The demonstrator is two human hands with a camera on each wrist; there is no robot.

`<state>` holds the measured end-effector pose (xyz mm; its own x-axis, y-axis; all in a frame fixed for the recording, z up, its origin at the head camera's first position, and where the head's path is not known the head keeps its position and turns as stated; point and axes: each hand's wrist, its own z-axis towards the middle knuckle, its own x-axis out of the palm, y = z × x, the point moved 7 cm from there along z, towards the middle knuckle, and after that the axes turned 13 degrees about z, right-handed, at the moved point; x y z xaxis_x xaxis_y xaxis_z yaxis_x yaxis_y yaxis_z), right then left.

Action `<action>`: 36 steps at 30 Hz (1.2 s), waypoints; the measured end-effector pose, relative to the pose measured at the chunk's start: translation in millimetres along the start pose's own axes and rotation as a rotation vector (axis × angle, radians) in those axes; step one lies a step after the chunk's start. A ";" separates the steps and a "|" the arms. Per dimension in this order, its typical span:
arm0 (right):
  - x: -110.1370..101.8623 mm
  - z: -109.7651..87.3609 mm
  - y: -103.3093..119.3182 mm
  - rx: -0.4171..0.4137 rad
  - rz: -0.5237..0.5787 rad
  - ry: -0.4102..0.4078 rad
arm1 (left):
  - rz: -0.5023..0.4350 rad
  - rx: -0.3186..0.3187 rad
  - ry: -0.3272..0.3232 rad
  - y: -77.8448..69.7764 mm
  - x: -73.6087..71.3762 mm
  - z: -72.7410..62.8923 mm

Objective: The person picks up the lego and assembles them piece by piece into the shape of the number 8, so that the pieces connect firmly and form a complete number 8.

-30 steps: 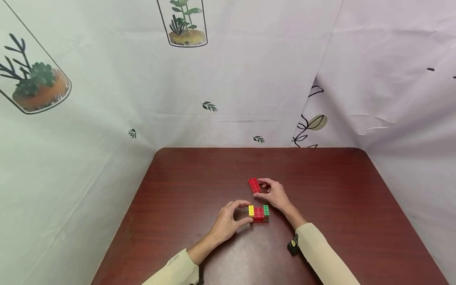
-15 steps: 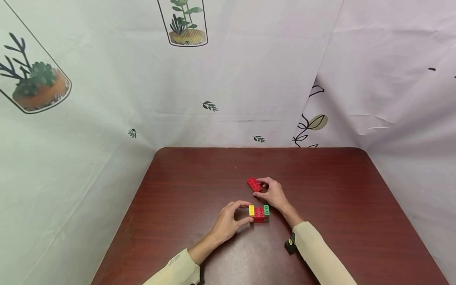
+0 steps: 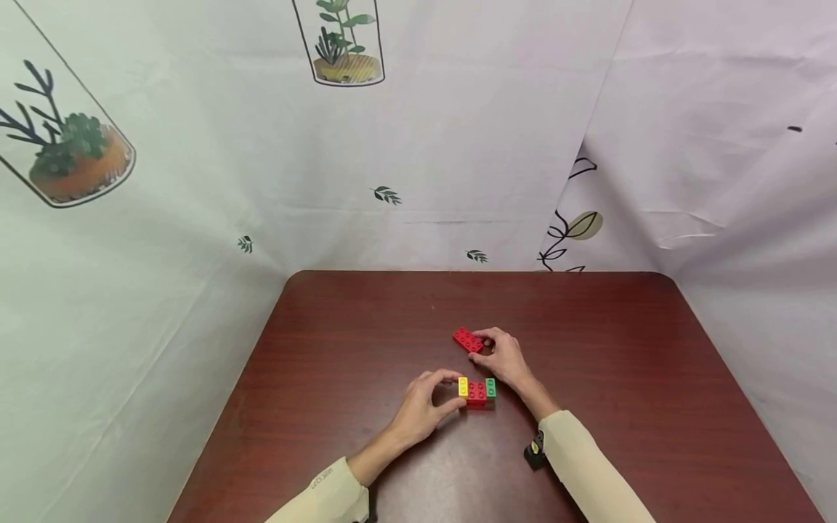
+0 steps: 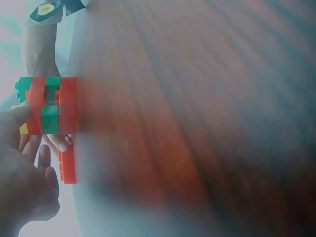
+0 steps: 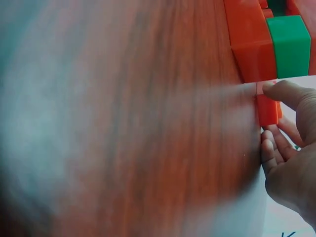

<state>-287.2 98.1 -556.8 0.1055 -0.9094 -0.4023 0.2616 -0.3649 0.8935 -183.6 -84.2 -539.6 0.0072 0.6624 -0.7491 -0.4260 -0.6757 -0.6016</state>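
Observation:
Near the middle of the table, in the head view, is a small stack of toy building bricks [image 3: 476, 392]. Its top bears a yellow brick [image 3: 463, 386] on the left and a green brick [image 3: 490, 387] on the right, with red studs between. Lower down, the left wrist view shows a green brick [image 4: 50, 119] between two red layers, beside a gap. My left hand [image 3: 415, 408] pinches the stack's yellow end between thumb and fingers. Just beyond the stack lies a loose red brick [image 3: 467, 339], slanted, studs up. My right hand [image 3: 505, 357] holds its right end with thumb and fingertips.
The brown wooden table [image 3: 366, 312] has rounded far corners. White printed cloth [image 3: 418, 145] hangs behind it and along both sides. A dark wrist camera [image 3: 534, 452] sits under the right sleeve.
The loose red brick has turned counterclockwise in my right hand, from nearly upright in the head view to a clearer slant. My left hand and the stack have stayed in place.

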 end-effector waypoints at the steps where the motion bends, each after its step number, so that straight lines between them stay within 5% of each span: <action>1: -0.4 -0.5 -0.1 0.005 0.008 -0.004 | 0.012 -0.001 0.000 -0.6 -0.1 -0.3; 14: -10.3 -10.5 -5.0 0.170 0.329 -0.012 | 0.044 -0.040 0.015 0.5 2.4 -2.8; 23: -17.1 -23.8 0.2 0.177 0.540 0.024 | 0.052 -0.047 0.020 1.9 3.2 -2.9; 36: -33.0 -45.1 14.4 0.184 0.610 0.046 | 0.058 -0.034 0.009 -0.2 2.2 -2.8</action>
<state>-243.7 131.9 -539.6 0.2254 -0.9566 0.1847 -0.0267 0.1834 0.9827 -181.0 -83.5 -541.9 -0.0081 0.6186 -0.7857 -0.3947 -0.7239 -0.5659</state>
